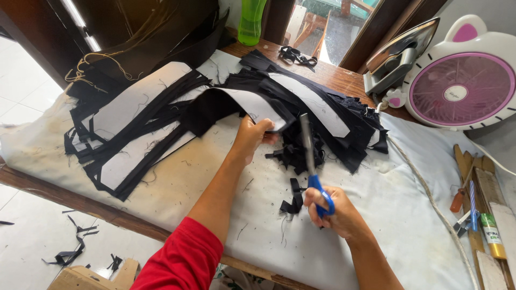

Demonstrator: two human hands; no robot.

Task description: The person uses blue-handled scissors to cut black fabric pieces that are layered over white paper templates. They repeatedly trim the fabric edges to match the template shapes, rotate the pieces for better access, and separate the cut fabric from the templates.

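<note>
My left hand (251,135) pinches the curved black-and-white fabric piece (236,104), fingers curled over its edge and pressed tight together, lifting it just off the padded white table cover (177,182). My right hand (332,210) grips the blue-handled scissors (313,166), fingers threaded through the loops, blades pointing away from me and nearly closed, tips up over the heap of black offcuts (301,153). More black-and-white pieces (134,129) lie stacked to my left on the cover. Off to the right stand an iron (400,56) and a pink-and-white fan (462,88), well apart from my hands. A green bottle (251,21) sits at the far edge.
</note>
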